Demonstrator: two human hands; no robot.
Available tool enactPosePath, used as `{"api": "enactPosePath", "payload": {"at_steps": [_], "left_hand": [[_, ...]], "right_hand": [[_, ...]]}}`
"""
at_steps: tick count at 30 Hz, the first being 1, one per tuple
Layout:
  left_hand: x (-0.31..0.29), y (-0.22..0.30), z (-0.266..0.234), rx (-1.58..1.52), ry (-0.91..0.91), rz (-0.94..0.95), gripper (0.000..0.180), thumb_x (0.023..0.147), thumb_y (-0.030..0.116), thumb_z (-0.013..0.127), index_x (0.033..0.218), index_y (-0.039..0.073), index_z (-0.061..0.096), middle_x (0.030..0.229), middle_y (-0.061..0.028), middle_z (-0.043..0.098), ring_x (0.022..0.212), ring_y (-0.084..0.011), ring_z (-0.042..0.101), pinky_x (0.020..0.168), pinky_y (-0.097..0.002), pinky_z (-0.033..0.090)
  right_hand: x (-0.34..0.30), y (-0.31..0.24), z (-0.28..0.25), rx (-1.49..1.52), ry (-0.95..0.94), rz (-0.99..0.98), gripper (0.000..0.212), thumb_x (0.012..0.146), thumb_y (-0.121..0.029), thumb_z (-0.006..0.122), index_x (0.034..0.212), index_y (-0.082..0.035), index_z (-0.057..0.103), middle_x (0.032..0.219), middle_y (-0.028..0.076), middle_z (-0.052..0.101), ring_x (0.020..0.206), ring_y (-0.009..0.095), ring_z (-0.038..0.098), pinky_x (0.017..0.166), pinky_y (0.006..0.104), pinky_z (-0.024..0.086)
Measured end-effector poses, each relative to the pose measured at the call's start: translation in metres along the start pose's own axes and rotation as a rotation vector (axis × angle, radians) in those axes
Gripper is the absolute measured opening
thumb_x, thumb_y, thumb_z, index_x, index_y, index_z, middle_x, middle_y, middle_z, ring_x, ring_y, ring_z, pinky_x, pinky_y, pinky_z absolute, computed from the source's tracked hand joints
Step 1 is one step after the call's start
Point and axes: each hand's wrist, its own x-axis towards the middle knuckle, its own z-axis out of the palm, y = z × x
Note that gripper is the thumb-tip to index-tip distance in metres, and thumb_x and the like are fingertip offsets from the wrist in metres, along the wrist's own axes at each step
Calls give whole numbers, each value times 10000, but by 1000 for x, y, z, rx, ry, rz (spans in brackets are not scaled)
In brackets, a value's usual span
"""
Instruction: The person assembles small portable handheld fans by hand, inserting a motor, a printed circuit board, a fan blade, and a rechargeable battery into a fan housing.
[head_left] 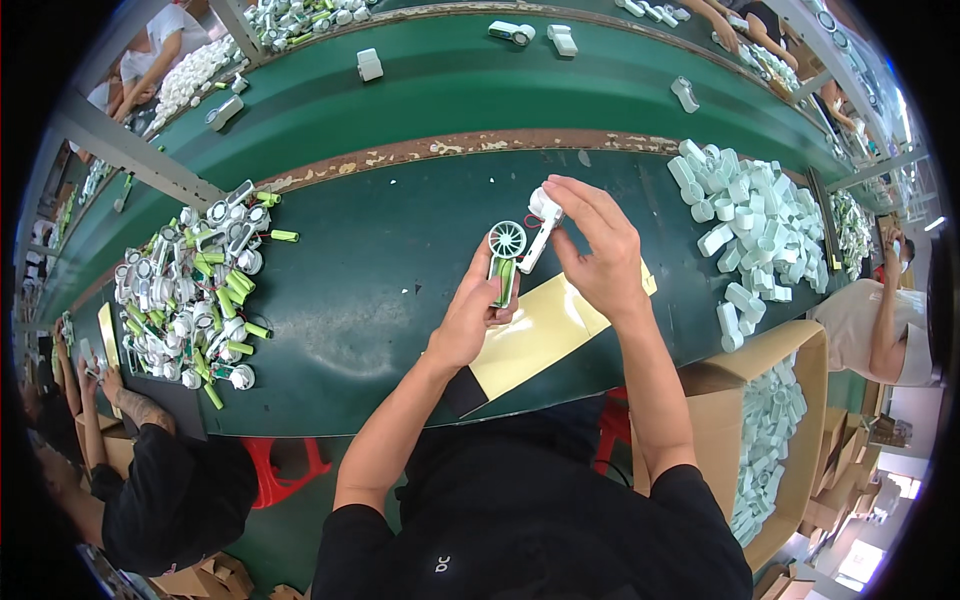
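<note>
In my left hand (468,312) is a pale green half-shell of a small handheld fan (507,240), its round spoked grille at the top and a bright green battery lying in the handle. My right hand (605,250) pinches a white fan part (544,212) with a round head and a long narrow body. A thin red wire shows between the two pieces, which are held close together, tilted. Below my hands a yellow sheet (540,335) with a black end lies on the green table. The tips of some right-hand fingers are hidden behind the part.
A heap of fan innards with green batteries (205,290) lies left, pale green shells (755,215) right. A cardboard box of shells (722,400) stands at the right front. Beyond a worn ledge (440,148), a green belt (450,85) carries scattered parts. Another person (180,490) sits left.
</note>
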Motion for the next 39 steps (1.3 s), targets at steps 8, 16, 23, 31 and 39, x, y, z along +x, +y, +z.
{"api": "enactPosePath", "payload": {"at_steps": [8,16,23,31,39], "left_hand": [[-3,6,2,177,-124,56,862,979,224,593,1676,141,91,1022,-27,492,713,-78,423,598,-226,328],[-4,3,5,226,-89,25,806,1041,74,458,1694,143,-12,1045,-35,487,737,-82,422,631,-225,363],[-3,-4,2,395,-57,134,693,1082,62,363,1688,130,34,1074,-29,488,742,-83,405,646,-227,371],[-6,-3,5,372,43,142,589,1104,96,382,1654,105,173,1049,-20,507,734,-59,410,624,-203,359],[2,18,-7,192,182,272,265,1108,90,399,1365,53,451,1003,-13,559,662,-38,399,558,-215,316]], "right_hand": [[1,4,-3,5,19,18,578,734,115,752,1281,-63,687,1277,123,697,1112,334,696,904,402,590],[4,1,-6,11,37,2,574,733,119,753,1274,-64,691,1272,124,700,1102,328,700,905,399,592],[1,-2,-1,29,17,-5,582,737,129,740,1282,-69,699,1286,136,705,1125,325,701,932,374,576],[-9,2,0,18,-11,79,548,761,86,771,1284,-45,676,1250,140,693,1112,356,683,919,413,579],[-36,-18,-7,-48,-159,277,440,831,-26,779,1260,-38,681,1106,143,688,1017,360,671,877,425,561]]}}
